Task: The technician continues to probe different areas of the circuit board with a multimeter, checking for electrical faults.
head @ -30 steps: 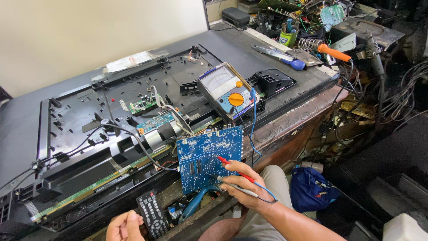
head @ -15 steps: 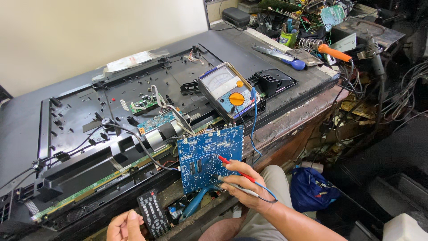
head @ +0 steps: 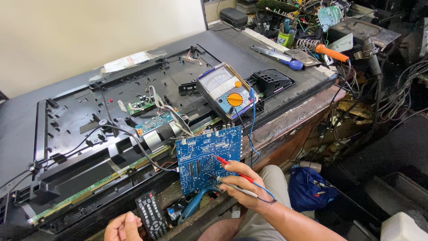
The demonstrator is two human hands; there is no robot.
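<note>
Right hand [head: 243,185] grip clenched on two probes, one red [head: 232,167], one grey [head: 236,187], both tips touching the blue circuit board [head: 207,156]. Board leans tilted at the front edge of the surface [head: 290,125], just in front of one meter [head: 225,91] with an orange dial. Left hand [head: 124,227] loosely curled, holding nothing, just left of one black remote [head: 150,214]. One opened TV back panel [head: 89,147] lies left of the board.

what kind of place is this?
Likely an electronics repair bench: an opened flat-panel TV back, an analog multimeter, and the right hand holding probes to a blue circuit board.
</note>
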